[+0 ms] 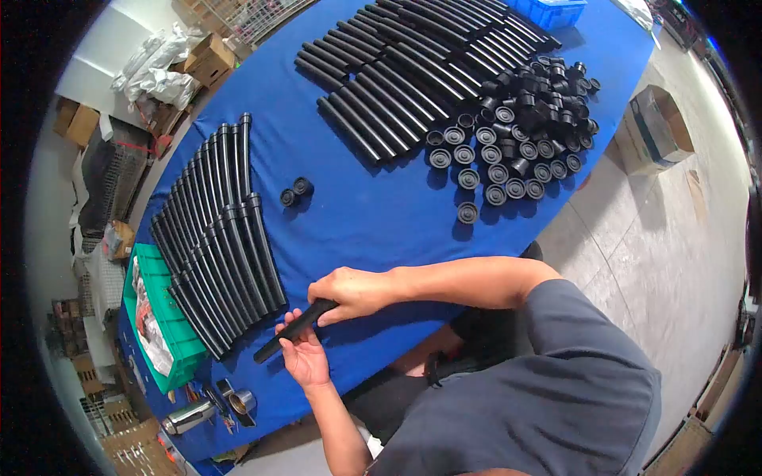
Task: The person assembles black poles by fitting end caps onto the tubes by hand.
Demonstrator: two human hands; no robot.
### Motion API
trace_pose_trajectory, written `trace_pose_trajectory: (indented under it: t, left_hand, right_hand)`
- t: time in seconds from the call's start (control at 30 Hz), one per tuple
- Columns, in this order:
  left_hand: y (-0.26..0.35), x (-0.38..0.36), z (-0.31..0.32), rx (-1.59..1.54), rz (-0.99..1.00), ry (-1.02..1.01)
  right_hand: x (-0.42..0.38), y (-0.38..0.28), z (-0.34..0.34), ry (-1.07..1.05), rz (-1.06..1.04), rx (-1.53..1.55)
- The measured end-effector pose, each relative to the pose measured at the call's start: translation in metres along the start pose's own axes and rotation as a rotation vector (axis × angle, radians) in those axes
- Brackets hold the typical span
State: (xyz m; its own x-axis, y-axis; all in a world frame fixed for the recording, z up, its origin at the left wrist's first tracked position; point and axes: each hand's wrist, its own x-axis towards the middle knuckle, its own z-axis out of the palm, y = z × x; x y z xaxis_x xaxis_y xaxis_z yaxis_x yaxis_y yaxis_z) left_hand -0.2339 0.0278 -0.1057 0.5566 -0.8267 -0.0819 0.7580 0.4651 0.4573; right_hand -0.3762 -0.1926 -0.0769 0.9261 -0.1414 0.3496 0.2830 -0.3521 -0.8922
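Observation:
A short black tube (278,339) slants over the near edge of the blue cloth. My left hand (305,358) is closed around its middle, palm up. At the tube's upper right end my right hand (353,293) is wrapped over it and hides that end. Left of my hands lie two rows of black tubes with collared ends (230,262). Two black caps (294,192) sit together above my hands. Farther up, many plain black tubes (381,107) lie side by side, with a heap of round black caps (516,151) at their right.
A green crate (176,337) with bags inside stands at the table's left edge. Near it lie a metal flask (189,416) and small tools. A blue basket (556,11) is at the far edge, and a cardboard box (657,131) stands on the floor at right.

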Motion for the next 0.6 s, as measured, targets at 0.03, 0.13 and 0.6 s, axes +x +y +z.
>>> trace_pose_trajectory:
  t: [0.03,0.13,0.6]
  left_hand:
    - [-0.001,0.001,-0.001,0.009,0.0,-0.017]
    - [0.001,0.0,-0.003,0.047,0.005,-0.056]
    - [-0.001,-0.001,-0.005,0.102,0.028,-0.078]
  right_hand:
    - [0.002,0.002,-0.001,-0.015,0.031,0.013]
    - [0.003,0.011,0.001,-0.041,0.069,0.036]
    - [0.001,0.011,0.004,-0.065,-0.002,-0.096]
